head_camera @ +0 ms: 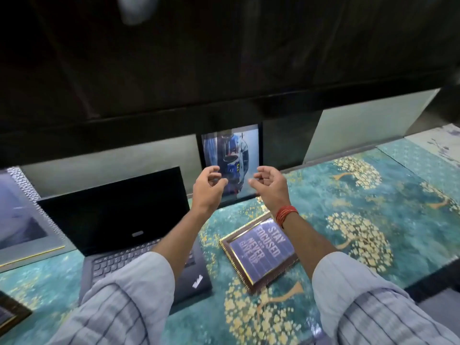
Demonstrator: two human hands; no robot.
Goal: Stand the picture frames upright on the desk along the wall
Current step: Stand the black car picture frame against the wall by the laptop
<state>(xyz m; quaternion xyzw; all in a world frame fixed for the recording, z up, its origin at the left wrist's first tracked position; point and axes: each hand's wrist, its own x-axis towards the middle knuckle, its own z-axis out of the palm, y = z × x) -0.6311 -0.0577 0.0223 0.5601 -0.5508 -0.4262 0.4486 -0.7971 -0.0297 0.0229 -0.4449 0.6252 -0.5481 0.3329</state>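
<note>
frames: 1 black frame (231,160) upright, 1 gold frame (260,252) flat; 2 hands' grips apart.

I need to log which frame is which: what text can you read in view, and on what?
"STAY FOCUSED AND NEVER GIVE UP": gold-edged frame lying flat on the desk; the small middle word is blurred.
Laptop: badge under the screen and corner logo unreadable.
Black frame at the wall: lettering blurred.

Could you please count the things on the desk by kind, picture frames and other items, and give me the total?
Picture frames: 4: black frame upright at the wall, silver frame at left, gold-edged frame lying flat, dark frame at the bottom-left edge, partly cut off.
Laptops: 1: black laptop, open.
Total: 5
</note>
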